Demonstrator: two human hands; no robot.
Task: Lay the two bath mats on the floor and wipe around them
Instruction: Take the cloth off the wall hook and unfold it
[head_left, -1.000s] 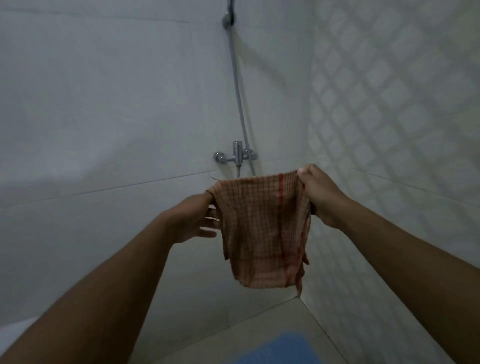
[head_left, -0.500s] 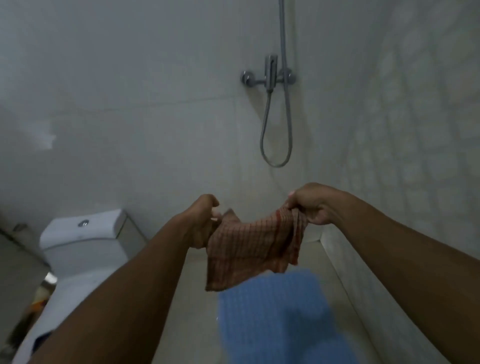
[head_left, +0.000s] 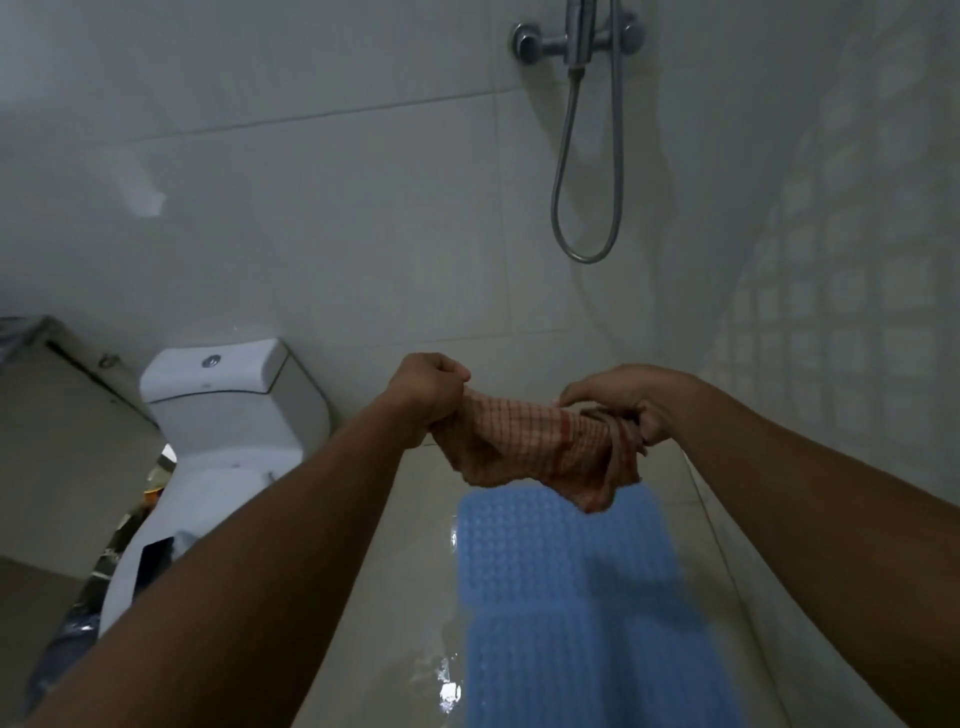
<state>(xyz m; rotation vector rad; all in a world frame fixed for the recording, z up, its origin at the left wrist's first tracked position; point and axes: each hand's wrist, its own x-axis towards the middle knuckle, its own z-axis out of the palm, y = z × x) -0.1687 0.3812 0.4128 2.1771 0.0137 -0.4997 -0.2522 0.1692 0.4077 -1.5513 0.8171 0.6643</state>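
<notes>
1. Cloth (head_left: 540, 447), reddish with a checked weave, hangs stretched and bunched between two raised hands above the far end of a blue mat (head_left: 566, 587).
2. The left hand (head_left: 423, 397) is a closed fist around the cloth's left end; the right hand (head_left: 621, 402) has its fingers curled tight on the gathered right end.
3. The blue mat lies flat on the pale floor (head_left: 395, 597), its right edge near the base of the patterned wall (head_left: 841, 312) with a narrow strip of tile between.
4. To the mat's left a wider band of wet, shining floor runs to the toilet (head_left: 228, 415).
5. A shower hose (head_left: 587, 208) loops down the back wall beyond the hands, well above the floor.
</notes>
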